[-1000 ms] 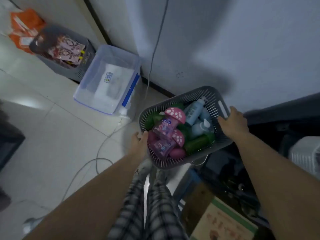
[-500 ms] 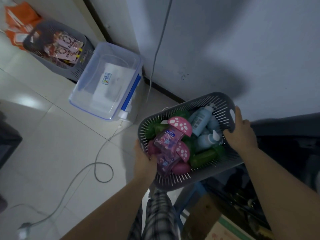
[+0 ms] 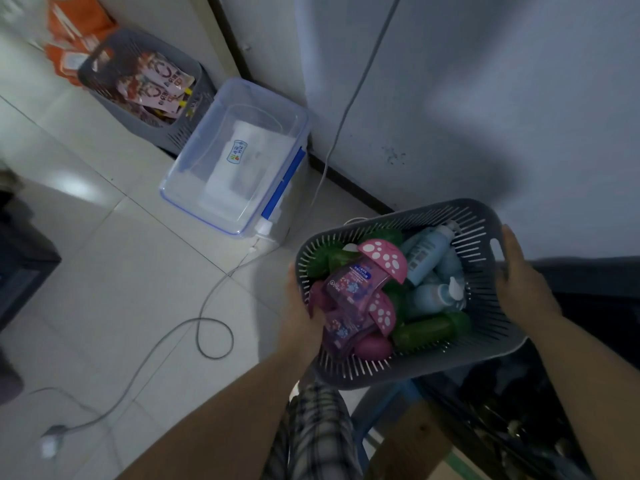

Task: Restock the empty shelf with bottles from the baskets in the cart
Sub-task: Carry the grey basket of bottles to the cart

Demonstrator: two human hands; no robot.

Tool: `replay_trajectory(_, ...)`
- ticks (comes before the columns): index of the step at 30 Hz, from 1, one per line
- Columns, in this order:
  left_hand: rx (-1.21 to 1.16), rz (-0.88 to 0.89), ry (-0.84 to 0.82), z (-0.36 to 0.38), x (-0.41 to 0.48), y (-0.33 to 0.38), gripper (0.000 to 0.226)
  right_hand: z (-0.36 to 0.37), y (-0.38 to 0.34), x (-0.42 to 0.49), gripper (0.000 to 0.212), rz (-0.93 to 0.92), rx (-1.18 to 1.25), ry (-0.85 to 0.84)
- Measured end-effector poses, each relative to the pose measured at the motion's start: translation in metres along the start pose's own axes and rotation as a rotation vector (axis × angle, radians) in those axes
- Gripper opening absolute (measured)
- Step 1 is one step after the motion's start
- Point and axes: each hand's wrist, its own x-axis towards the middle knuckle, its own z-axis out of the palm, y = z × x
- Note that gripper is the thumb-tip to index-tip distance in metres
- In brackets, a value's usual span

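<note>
1. Your left grip (image 3: 302,318) is clenched on the near-left rim of the grey basket (image 3: 398,219), with the digits curled over the edge beside the pink bottles.
2. Your right grip (image 3: 519,284) grasps the basket's right wall just beside the handle slot (image 3: 497,248). The thumb lies up along the rim, and the other fingers are hidden behind the wall.
3. You hold the basket in the air between both grips, above the tiled floor (image 3: 121,271) and close to the pale wall (image 3: 485,98). It tilts a little toward you.
4. The bottles all lie loose in the basket, piled on one another:
   - two pink bottles with spotted mushroom caps (image 3: 382,258) are on the left, touching each other
   - pale blue bottles (image 3: 425,249) are at the far right
   - green bottles (image 3: 426,329) are along the near side and the far-left corner
5. Below the basket you can see your plaid trousers (image 3: 318,427) and a piece of brown cardboard (image 3: 415,441). The dark mass to the right is too dim to make out.
6. A clear plastic box (image 3: 239,161) with blue clips stands on the floor against the wall. Just behind it is a second grey basket (image 3: 104,53) full of printed packets (image 3: 162,81).
7. Orange packets (image 3: 76,19) lie beyond that basket.
8. A grey cable (image 3: 214,337) runs down the wall and loops across the tiles.
</note>
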Motion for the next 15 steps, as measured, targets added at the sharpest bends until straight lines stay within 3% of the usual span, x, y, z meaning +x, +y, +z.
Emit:
replay_trajectory(8, 0.205, 0.006, -0.063, -0.064, -0.005, 0.028, 0.074, -0.010, -0.025, -0.065, 0.083, -0.001, 0.127, -0.060)
replay_trajectory(15, 0.121, 0.014, 0.080, -0.124, -0.056, -0.001, 0.080, -0.015, -0.086, -0.106, 0.078, -0.135, 0.138, -0.137)
